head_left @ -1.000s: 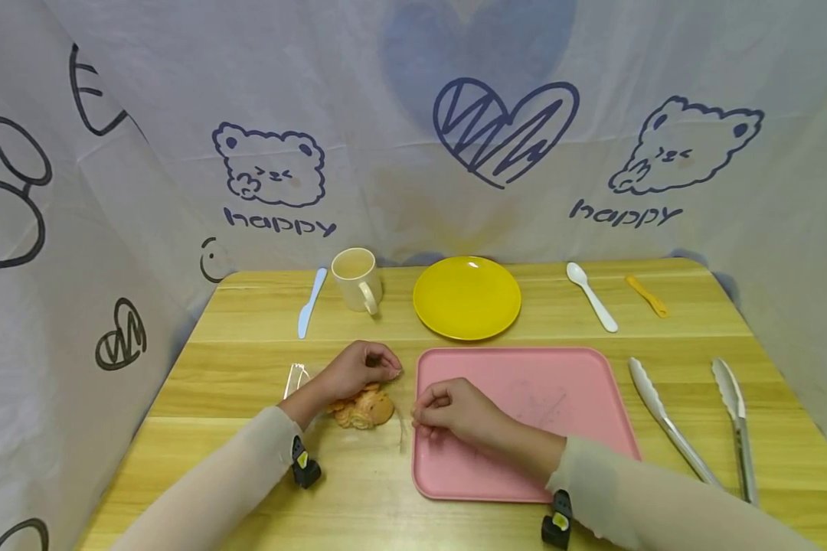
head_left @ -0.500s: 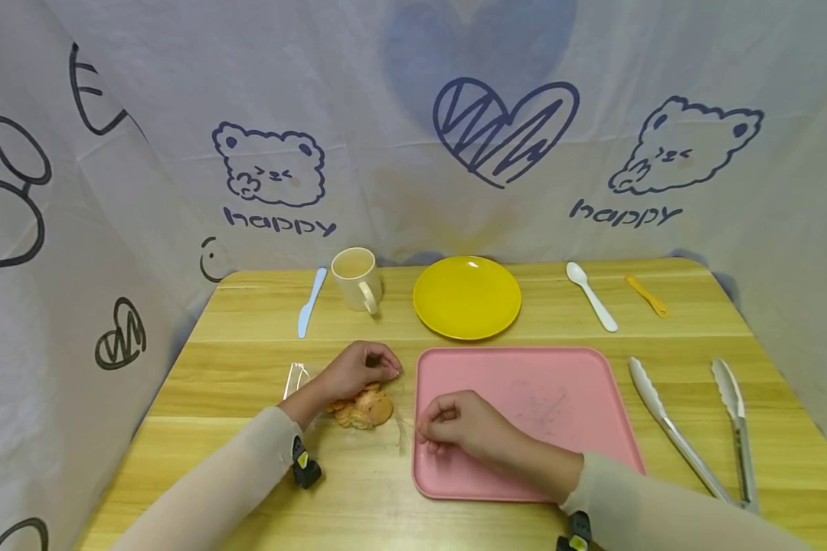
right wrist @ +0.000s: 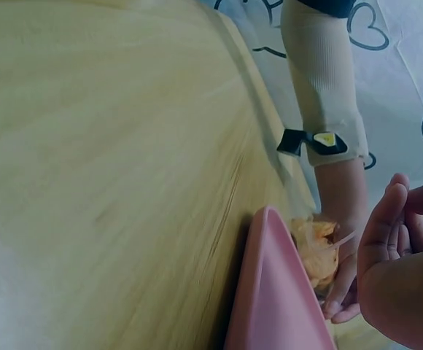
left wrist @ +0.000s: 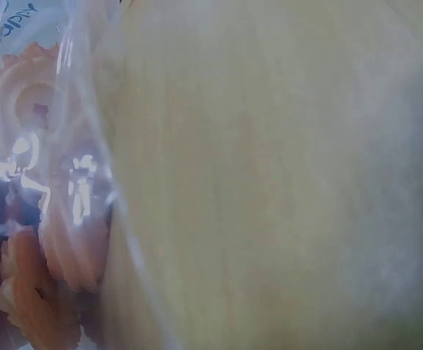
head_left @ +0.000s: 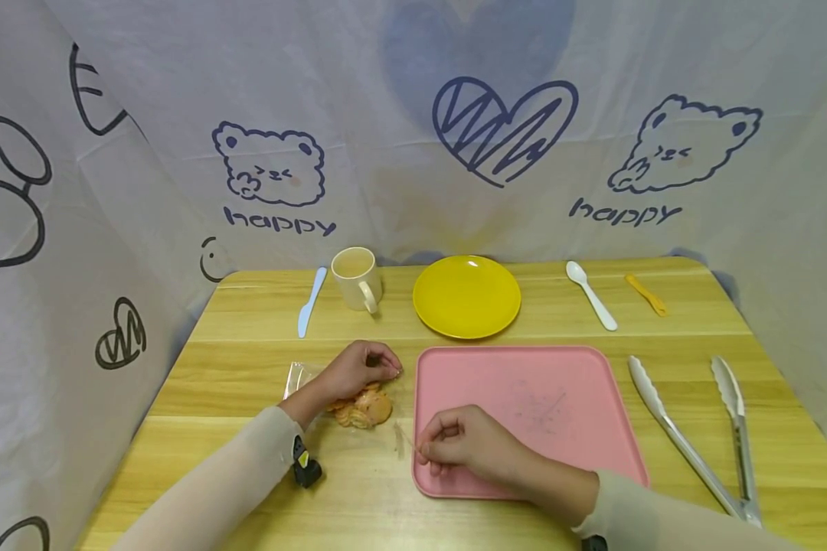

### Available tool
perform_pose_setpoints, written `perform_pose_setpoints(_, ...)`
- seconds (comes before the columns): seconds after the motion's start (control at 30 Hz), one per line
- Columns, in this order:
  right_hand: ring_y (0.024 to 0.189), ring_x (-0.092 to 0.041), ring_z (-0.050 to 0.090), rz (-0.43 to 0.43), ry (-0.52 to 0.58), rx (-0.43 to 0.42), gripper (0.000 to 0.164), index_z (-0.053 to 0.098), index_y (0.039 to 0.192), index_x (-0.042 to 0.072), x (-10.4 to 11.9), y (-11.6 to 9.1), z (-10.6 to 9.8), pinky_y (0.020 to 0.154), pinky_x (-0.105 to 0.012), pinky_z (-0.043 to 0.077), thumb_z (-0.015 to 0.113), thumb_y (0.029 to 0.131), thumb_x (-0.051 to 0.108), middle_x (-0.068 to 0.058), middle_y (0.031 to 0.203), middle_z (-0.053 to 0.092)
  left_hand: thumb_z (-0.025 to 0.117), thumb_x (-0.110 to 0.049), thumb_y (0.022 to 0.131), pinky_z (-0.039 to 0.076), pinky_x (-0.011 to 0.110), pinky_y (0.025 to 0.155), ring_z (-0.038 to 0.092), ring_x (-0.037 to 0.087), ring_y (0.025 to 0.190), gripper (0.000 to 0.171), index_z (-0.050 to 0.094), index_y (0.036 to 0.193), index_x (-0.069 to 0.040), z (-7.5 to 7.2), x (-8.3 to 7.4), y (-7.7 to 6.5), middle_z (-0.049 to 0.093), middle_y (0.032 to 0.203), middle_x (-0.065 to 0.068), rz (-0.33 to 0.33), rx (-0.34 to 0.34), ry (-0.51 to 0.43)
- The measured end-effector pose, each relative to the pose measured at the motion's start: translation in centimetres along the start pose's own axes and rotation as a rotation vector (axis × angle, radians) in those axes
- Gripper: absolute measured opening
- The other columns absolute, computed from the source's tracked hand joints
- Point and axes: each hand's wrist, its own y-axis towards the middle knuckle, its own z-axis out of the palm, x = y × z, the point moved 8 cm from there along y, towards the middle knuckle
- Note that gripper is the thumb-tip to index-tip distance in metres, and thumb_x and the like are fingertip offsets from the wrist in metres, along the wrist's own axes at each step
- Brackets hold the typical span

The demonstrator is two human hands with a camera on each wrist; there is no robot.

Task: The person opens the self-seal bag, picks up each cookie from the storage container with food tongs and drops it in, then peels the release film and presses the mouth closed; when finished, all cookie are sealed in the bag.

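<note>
In the head view a clear plastic bag [head_left: 296,376] of scalloped, orange-brown cookies [head_left: 361,408] lies on the table, partly hidden under my left forearm. My left hand [head_left: 364,366] pinches the bag's far right edge between thumb and fingers. Across from it, over the left side of the pink tray [head_left: 524,375], my right hand [head_left: 470,444] pinches the near right part of the film, which stretches thinly toward its fingertips. The left wrist view shows the cookies [left wrist: 40,299] close up behind shiny film. Curled fingers of the right hand [right wrist: 408,240] show in the right wrist view.
A blue knife [head_left: 312,304], a cream mug [head_left: 355,277], a yellow plate [head_left: 466,297], a white spoon [head_left: 591,297] and a small yellow utensil [head_left: 646,295] line the back. Metal tongs [head_left: 740,440] lie spread right of the tray. A printed cloth [head_left: 400,138] hangs behind.
My right hand has drawn toward me and slightly right, over the tray, and the film near it has shifted. The left hand keeps its place on the bag.
</note>
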Motion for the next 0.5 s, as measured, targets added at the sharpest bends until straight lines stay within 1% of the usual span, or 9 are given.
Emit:
perform_pose_setpoints(0.13,0.068,-0.014,0.064,0.006,0.037,0.008,0.013,0.067,0.092,-0.008,0.1,-0.7,0.5,0.067,-0.027,0.059,0.068,0.088,0.004,-0.013,0.082,0.069,0.069,-0.008,0.092,0.054,0.026,0.075,0.063,0.018,0.083,0.006,0.073,0.094,-0.007,0.0,0.0,0.0,0.070,0.087,0.006,0.001,0.000,0.005)
perform_pose_setpoints(0.23,0.067,-0.013,0.063,0.027,0.074,0.008,0.015,0.066,0.092,-0.010,0.1,-1.2,0.8,0.066,-0.026,0.059,0.069,0.087,0.003,-0.011,0.080,0.069,0.069,-0.008,0.092,0.054,0.026,0.074,0.063,0.018,0.083,0.005,0.073,0.094,-0.007,0.0,0.0,0.0,0.070,0.087,0.005,0.000,0.000,0.004)
perform_pose_setpoints(0.37,0.067,-0.013,0.063,0.069,0.148,0.039,0.018,0.065,0.093,-0.012,0.0,-1.8,1.2,0.067,-0.025,0.058,0.070,0.088,0.004,-0.010,0.080,0.069,0.069,-0.007,0.092,0.054,0.025,0.074,0.063,0.017,0.083,0.005,0.073,0.094,-0.008,0.0,0.1,0.0,0.070,0.087,0.004,-0.001,0.001,0.011)
perform_pose_setpoints(0.43,0.067,-0.012,0.064,0.058,0.134,0.075,0.016,0.066,0.093,-0.011,0.2,-2.1,1.5,0.066,-0.023,0.058,0.070,0.088,0.004,-0.010,0.082,0.070,0.068,-0.007,0.092,0.054,0.025,0.074,0.063,0.016,0.083,0.006,0.073,0.094,-0.007,0.0,0.1,0.1,0.070,0.087,0.004,0.004,0.003,0.014)
perform_pose_setpoints(0.5,0.066,-0.011,0.064,0.023,0.086,0.113,0.015,0.067,0.093,-0.009,0.5,-2.4,1.8,0.064,-0.022,0.057,0.070,0.089,0.006,-0.011,0.083,0.071,0.068,-0.007,0.092,0.053,0.024,0.074,0.063,0.015,0.082,0.006,0.073,0.094,-0.006,0.1,0.1,0.1,0.070,0.087,0.005,0.007,0.004,0.015)
